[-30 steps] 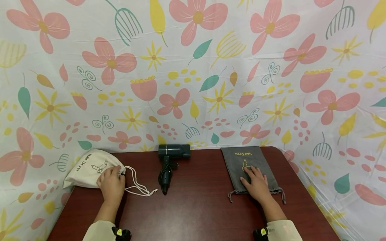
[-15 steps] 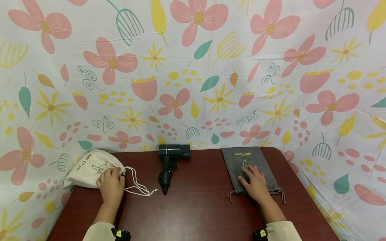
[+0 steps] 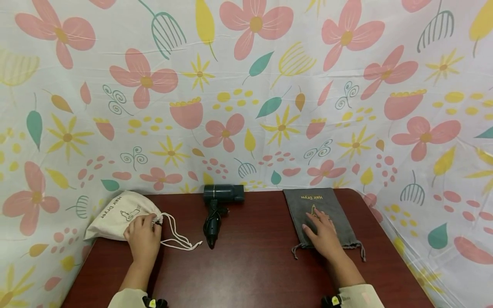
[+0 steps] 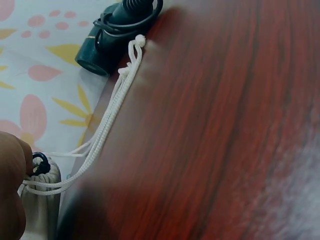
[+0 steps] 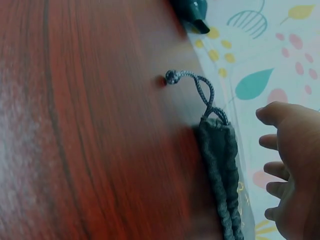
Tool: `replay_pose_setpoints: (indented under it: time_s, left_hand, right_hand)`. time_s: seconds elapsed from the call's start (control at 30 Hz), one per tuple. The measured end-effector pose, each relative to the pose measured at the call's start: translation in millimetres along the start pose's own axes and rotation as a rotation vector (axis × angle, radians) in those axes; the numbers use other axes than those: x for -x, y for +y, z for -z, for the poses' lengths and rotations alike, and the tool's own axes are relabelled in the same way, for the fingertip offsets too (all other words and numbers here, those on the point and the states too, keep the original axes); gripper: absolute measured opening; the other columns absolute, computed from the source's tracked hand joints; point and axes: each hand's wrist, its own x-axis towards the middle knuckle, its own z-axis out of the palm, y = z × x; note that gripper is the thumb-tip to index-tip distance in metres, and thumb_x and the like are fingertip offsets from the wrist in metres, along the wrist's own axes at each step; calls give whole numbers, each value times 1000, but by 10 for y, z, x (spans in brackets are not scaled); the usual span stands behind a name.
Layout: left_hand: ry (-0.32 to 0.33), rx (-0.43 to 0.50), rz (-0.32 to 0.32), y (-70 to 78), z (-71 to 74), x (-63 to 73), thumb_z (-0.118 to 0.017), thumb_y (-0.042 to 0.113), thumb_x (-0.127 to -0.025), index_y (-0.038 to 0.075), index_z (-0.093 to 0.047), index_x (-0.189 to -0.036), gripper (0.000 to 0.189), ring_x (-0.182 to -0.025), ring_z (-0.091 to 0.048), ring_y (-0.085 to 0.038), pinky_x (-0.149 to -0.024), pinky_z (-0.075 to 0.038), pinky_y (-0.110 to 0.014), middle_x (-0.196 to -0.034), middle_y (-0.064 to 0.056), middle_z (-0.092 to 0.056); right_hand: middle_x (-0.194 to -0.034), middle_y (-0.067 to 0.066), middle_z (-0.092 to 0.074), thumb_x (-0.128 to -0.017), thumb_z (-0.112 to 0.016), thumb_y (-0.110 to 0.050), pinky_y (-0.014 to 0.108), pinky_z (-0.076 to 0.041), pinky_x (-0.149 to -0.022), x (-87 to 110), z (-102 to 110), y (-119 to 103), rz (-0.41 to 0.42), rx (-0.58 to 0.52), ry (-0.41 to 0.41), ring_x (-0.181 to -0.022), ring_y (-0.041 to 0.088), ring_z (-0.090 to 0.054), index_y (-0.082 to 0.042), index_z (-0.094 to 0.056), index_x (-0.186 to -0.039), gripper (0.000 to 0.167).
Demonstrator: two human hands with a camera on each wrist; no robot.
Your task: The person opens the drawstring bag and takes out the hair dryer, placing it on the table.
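In the head view, my left hand [image 3: 143, 237] grips the gathered mouth of a cream drawstring bag [image 3: 115, 214] printed "Hair Dryer", which looks filled out. Its white cords [image 4: 102, 130] trail over the table, and a small black loop [image 4: 41, 164] pokes out of the mouth beside my fingers. Over a flat grey drawstring pouch [image 3: 302, 216], also marked "Hair Dryer", my right hand [image 3: 323, 235] hovers with fingers spread, holding nothing. The right wrist view shows the pouch's ruffled opening [image 5: 220, 165] apart from those fingers.
A dark green hair dryer [image 3: 223, 193], its cord bundled about the handle, lies at the back of the table between the two bags. The reddish-brown table [image 3: 246, 265] meets a flowered cloth [image 3: 269, 107] behind and at both sides.
My right hand has shifted slightly left over the grey pouch, its fingers lifting a little. The left hand keeps its place on the cream bag.
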Motion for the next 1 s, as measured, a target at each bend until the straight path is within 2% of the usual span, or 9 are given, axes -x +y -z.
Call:
replay_pose_setpoints:
  time_s: [0.23,0.53,0.77,1.0]
  left_hand:
    - [27,12,-1,72,37,13,-65,-2,-78,2,-70,-104,27,-107,-52,-47,-90,-31,-63,-105,-22,-61]
    - [27,31,-1,167,98,42,-66,-1,-78,4,-71,-105,27,-106,-53,-47,-90,-32,-62,-105,-21,-62]
    - [-2,36,18,218,140,80,-67,-2,-80,6,-72,-106,27,-107,-52,-48,-91,-32,-63,-107,-20,-62]
    - [7,34,12,278,184,112,-66,-3,-79,5,-72,-105,28,-104,-53,-47,-90,-32,-62,-104,-19,-63]
  right_hand:
    - [-160,26,-32,-101,-61,-30,74,-23,-111,-17,-16,-60,-3,-49,-17,-149,52,-22,-6,-49,-149,55]
    - [-161,25,-31,-103,-59,-27,72,-31,-109,-31,-25,-215,21,-102,-17,-147,51,-27,-4,-45,-151,55]
    - [-160,23,-33,-104,-57,-31,70,-33,-109,-25,-32,-345,32,-125,-25,-147,49,-29,-7,-44,-152,56]
    - [-160,19,-35,-103,-57,-35,71,-32,-110,-8,-93,-450,32,-166,-26,-147,46,-30,-10,-45,-152,56]
